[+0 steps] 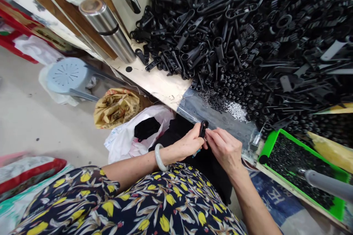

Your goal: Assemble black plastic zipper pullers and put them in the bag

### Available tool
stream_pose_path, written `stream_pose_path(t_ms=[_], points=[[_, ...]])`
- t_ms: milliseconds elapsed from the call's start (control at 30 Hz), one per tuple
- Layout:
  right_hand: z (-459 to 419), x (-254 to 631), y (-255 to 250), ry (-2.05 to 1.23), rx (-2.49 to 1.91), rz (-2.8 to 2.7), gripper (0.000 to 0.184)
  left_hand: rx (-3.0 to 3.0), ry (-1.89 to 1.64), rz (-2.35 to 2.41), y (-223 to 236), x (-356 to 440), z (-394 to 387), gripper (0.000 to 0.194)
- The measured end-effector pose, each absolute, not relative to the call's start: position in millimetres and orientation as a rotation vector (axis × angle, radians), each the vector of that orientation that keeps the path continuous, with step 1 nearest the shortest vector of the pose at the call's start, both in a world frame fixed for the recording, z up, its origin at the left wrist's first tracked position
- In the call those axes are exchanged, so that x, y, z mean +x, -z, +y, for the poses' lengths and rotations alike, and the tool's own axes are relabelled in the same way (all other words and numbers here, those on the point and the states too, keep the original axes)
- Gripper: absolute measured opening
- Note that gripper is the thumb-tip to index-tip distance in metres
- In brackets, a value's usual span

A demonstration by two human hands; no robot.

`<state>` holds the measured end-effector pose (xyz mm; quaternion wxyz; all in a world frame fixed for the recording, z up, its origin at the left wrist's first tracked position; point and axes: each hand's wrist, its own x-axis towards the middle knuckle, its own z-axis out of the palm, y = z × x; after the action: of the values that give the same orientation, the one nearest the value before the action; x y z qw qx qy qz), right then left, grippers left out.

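The left hand (pixel 190 141) is clamping a black part (pixel 203 128); the right hand (pixel 224 147), just right, is seemingly pinching its fingers together; slackening could drop the part.

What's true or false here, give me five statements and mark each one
1. The left hand holds a small black part, the right hand close beside it. True.
2. A pale bangle circles the left wrist. True.
3. One circles the other wrist too. False: the right wrist is bare.
4. The stainless-steel thermos flask stands left of the silver pins. True.
5. The silver pins lie inside a tray. False: they lie in a pile outside the green tray, which holds small black pieces.
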<state>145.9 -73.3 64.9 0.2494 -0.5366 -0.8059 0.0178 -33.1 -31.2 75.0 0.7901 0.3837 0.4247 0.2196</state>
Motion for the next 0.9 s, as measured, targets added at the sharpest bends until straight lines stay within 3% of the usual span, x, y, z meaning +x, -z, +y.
stream_pose_path(t_ms=[533,900], points=[[-59,135,-78,0.099,-1.523,-2.503,0.025,1.182,-0.399,0.973,-64,-36,-29,0.035],[-62,106,-76,0.314,-1.696,-2.454,0.02,1.149,-0.401,0.874,-64,-40,-28,0.032]])
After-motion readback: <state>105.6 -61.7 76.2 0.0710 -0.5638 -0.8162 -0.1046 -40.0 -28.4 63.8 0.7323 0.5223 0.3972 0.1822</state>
